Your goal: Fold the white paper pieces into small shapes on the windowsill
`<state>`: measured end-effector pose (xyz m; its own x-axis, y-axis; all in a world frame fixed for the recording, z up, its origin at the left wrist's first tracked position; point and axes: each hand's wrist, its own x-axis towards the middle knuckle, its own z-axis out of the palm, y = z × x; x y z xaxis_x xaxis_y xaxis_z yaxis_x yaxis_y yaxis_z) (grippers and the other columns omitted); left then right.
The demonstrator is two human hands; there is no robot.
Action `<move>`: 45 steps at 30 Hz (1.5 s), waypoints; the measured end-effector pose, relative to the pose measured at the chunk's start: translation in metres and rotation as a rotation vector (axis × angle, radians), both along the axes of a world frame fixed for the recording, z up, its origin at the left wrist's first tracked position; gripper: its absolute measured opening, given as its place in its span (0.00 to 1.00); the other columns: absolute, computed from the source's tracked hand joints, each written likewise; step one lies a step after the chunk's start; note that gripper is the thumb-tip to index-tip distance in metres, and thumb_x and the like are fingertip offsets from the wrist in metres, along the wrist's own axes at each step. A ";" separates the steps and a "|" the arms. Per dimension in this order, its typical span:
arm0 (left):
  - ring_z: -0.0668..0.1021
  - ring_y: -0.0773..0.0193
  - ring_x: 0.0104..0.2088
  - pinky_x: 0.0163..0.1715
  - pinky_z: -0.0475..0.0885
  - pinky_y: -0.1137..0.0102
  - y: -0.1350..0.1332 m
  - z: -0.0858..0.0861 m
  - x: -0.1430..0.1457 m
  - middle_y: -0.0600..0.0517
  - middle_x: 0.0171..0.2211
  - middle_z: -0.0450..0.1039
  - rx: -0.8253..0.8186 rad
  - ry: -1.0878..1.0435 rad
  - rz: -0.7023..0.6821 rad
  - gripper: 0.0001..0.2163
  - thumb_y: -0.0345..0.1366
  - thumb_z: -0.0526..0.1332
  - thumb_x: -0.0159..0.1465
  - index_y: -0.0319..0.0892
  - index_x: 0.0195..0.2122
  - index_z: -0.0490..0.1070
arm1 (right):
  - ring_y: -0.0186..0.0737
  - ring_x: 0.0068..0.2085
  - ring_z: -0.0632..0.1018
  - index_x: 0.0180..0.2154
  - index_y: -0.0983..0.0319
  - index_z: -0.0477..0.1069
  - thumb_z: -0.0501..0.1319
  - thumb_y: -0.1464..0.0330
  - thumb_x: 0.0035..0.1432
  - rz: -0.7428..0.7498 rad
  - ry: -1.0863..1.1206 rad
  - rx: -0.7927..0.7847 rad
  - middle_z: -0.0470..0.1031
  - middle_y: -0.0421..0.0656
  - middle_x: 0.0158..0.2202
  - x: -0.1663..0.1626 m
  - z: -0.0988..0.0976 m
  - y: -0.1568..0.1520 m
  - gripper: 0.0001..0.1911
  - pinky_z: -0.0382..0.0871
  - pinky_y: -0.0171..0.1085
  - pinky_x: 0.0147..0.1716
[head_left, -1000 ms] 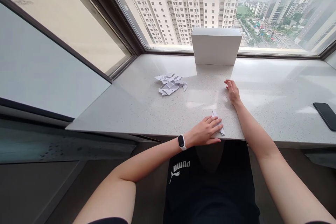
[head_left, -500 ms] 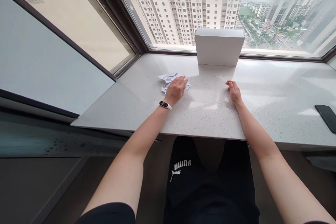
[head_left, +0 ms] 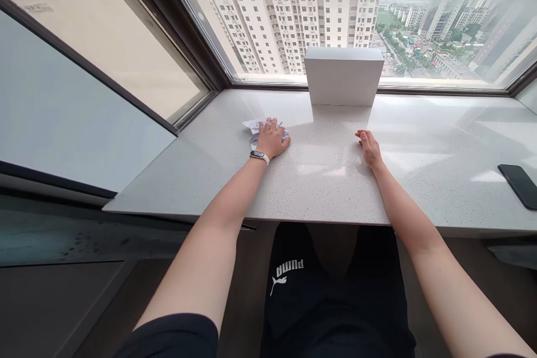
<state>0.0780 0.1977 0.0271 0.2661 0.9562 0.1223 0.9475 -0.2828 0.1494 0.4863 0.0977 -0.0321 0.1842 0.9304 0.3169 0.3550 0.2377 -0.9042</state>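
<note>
My left hand [head_left: 272, 139] lies on a loose pile of white paper scraps [head_left: 251, 126] with its fingers spread. The palm covers much of the pile, and torn or folded edges stick out to the left and around the fingertips. A white smart band [head_left: 260, 157] circles that wrist. My right hand [head_left: 370, 149] rests on its side on the pale speckled counter [head_left: 319, 190]. Its fingers are loosely curled in, and nothing shows in them. Between the two hands is bare counter surface.
A plain white box [head_left: 344, 78] stands upright at the back against the window. A black phone [head_left: 519, 185] lies at the far right of the counter. The dark window frame [head_left: 197, 33] borders the back and left. My legs are under the counter's front edge.
My left hand has spread its fingers and flattened over the scraps, covering more of the pile. The right hand keeps its place. The view has shifted slightly.
</note>
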 end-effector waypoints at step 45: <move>0.88 0.44 0.54 0.62 0.84 0.46 0.047 0.038 -0.075 0.35 0.49 0.88 0.250 -0.744 0.430 0.11 0.41 0.58 0.82 0.44 0.41 0.73 | 0.64 0.69 0.85 0.62 0.53 0.80 0.49 0.23 0.76 -0.008 -0.014 -0.023 0.89 0.54 0.66 -0.005 0.006 -0.005 0.47 0.79 0.62 0.70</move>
